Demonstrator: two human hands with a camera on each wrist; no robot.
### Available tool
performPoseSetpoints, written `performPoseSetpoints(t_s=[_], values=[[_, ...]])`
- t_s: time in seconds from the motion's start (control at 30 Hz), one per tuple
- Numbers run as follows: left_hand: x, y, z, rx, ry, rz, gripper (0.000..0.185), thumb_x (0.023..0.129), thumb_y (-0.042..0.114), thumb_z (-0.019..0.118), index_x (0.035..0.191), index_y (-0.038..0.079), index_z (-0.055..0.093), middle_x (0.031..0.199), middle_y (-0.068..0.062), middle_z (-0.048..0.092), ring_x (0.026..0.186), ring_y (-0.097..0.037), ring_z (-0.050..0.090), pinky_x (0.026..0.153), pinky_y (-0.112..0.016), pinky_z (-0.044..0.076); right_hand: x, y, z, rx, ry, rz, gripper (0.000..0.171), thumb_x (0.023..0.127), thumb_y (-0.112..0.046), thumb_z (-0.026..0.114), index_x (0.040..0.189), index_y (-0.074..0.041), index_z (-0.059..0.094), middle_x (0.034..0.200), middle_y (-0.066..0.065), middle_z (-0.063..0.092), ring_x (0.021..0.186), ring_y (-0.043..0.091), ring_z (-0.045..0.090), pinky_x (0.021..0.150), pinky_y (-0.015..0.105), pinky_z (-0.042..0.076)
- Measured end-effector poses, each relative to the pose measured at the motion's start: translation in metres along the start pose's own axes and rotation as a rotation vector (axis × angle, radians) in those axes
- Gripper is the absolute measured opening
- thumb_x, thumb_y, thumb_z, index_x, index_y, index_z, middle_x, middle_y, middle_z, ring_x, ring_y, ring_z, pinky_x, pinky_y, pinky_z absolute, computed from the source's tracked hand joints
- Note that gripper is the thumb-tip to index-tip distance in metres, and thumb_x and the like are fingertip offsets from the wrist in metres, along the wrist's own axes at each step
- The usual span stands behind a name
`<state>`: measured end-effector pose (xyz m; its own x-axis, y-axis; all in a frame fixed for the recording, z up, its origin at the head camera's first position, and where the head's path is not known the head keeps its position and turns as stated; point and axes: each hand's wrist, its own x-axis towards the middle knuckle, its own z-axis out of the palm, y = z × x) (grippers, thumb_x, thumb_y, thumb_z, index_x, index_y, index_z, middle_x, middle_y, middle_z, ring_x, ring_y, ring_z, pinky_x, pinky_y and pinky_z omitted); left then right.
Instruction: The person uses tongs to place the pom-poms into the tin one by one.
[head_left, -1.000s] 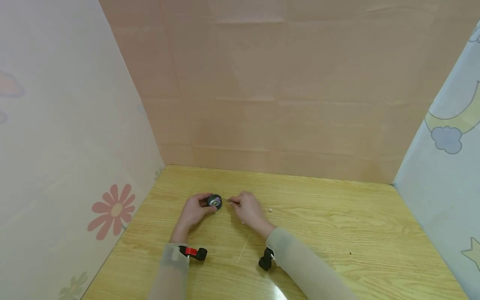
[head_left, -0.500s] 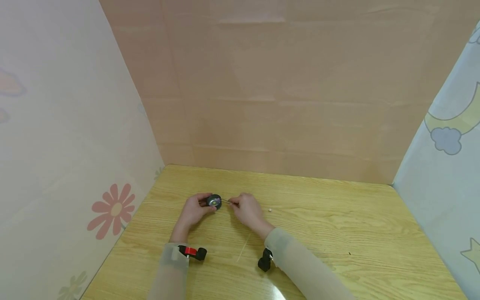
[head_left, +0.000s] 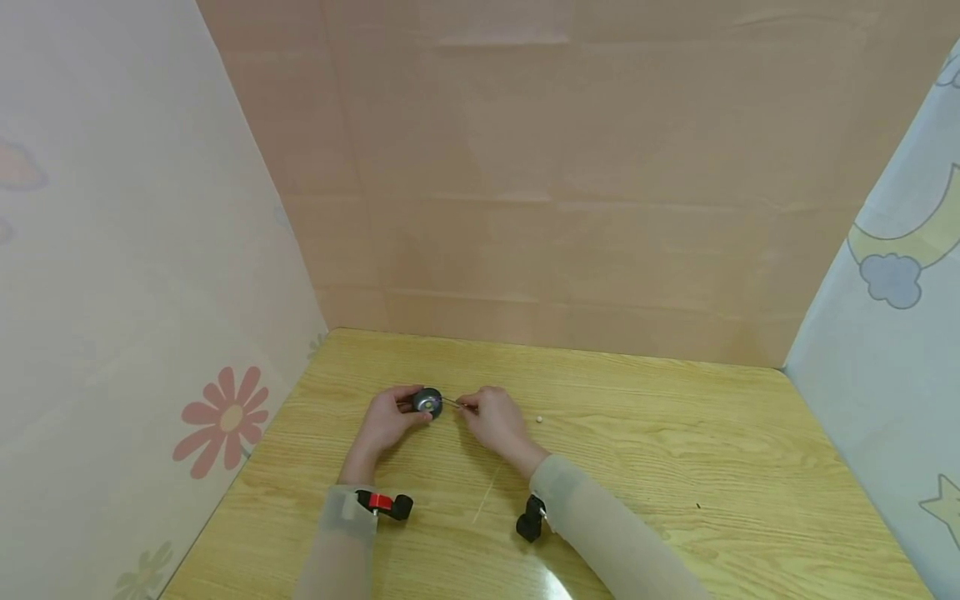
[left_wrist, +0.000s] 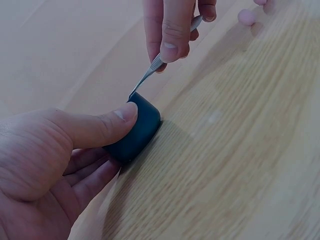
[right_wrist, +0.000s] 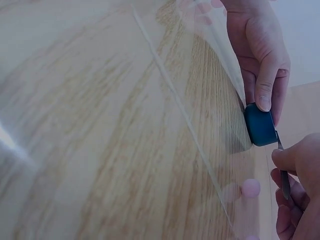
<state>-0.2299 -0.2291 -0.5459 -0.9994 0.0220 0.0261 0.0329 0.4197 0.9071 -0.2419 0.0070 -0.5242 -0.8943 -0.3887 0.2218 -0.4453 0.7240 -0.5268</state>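
Observation:
My left hand grips a small round dark teal piece like a toy wheel, thumb on the near side and fingers behind. It rests on the table with its silvery face up; a little purple shows there. My right hand pinches a slim metal tool with a ridged grip between thumb and fingers. The tool's thin tip is at the rim of the round piece, on the side towards my right hand. In the right wrist view the tool's rear end lies under the curled fingers.
A small pink ball lies on the wooden table just right of my right hand. A dark speck is farther right. A brown paper-like wall closes the back, with printed sheets at the left and right.
Less purple shows on the face of the round piece than a second ago. Both hands keep their grips and have hardly moved.

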Motion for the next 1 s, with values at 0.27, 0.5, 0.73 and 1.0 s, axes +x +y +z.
performPoseSetpoints(t_s=[0.27,0.5,0.73,1.0], values=[[0.000,-0.001,0.000,-0.001,-0.003,0.004,0.058,0.090,0.006,0.088,0.143,-0.001,0.066,0.141,-0.024,0.063,0.123,-0.038,0.068,0.101,-0.043,0.059,0.000,-0.001,-0.001,-0.016,-0.017,0.016,0.017,0.101,-0.023,0.078,0.115,-0.019,0.086,0.103,-0.001,0.077,0.094,0.017,0.069,0.073,0.034,0.057],[0.000,0.000,0.001,0.001,0.002,-0.002,0.059,0.089,0.005,0.088,0.143,-0.001,0.066,0.141,-0.024,0.063,0.124,-0.037,0.068,0.101,-0.042,0.059,0.001,0.000,-0.003,0.039,-0.025,0.032,0.018,0.102,-0.024,0.077,0.116,-0.018,0.085,0.108,0.000,0.078,0.090,0.010,0.068,0.074,0.032,0.059],[0.000,-0.001,0.002,0.004,-0.001,-0.005,0.059,0.089,0.004,0.088,0.143,-0.002,0.066,0.141,-0.024,0.064,0.124,-0.038,0.068,0.102,-0.044,0.059,-0.005,0.009,-0.009,0.136,-0.008,0.051,0.020,0.101,-0.023,0.077,0.119,-0.018,0.085,0.109,0.001,0.077,0.076,0.009,0.069,0.075,0.034,0.059],[-0.001,0.001,0.000,0.018,-0.006,-0.004,0.059,0.089,0.004,0.088,0.143,-0.002,0.065,0.140,-0.024,0.064,0.123,-0.039,0.068,0.102,-0.045,0.059,-0.020,0.027,-0.025,0.139,0.028,0.011,0.019,0.101,-0.023,0.078,0.117,-0.017,0.085,0.110,0.000,0.076,0.094,0.019,0.071,0.079,0.041,0.061]])
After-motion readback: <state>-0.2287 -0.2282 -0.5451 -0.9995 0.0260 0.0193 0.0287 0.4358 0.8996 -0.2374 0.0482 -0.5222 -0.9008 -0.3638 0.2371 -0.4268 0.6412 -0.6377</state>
